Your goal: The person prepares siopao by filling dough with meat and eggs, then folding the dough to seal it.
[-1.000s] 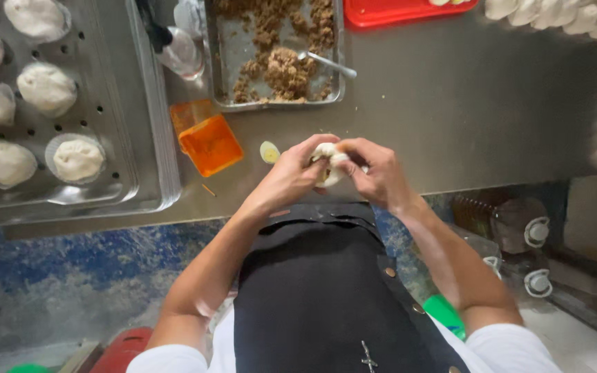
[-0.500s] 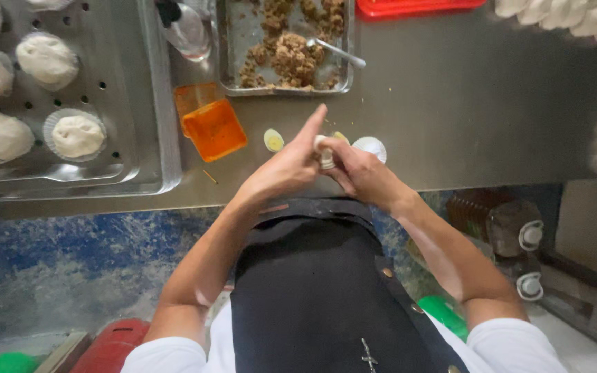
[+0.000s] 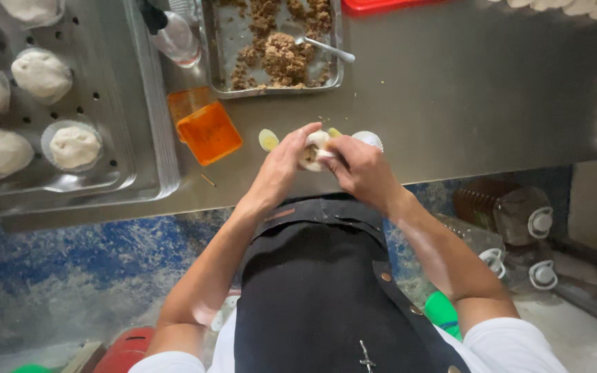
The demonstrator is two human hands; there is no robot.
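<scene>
Dough ball (image 3: 310, 150) pinched in both my hands, just over the worktop's (image 3: 464, 97) near edge.

My left hand (image 3: 281, 166) cups it, my right hand (image 3: 357, 166) clamps fingers (image 3: 331, 147) on its top; brown filling shows inside. A paper cup (image 3: 368, 139) sits just behind my right hand, a yellowish slice (image 3: 268, 140) beside my left. Further out, an orange tub (image 3: 209, 131), a metal pan (image 3: 222, 41) of brown mince (image 3: 281, 55) with a spoon (image 3: 326, 48), and a holed tray (image 3: 126, 124) carrying buns (image 3: 74, 146) in paper cups.

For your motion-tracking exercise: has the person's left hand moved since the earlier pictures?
Cannot tell. The camera shifted, and the left hand lies beside the orange container on the dough ball, much as before.
</scene>
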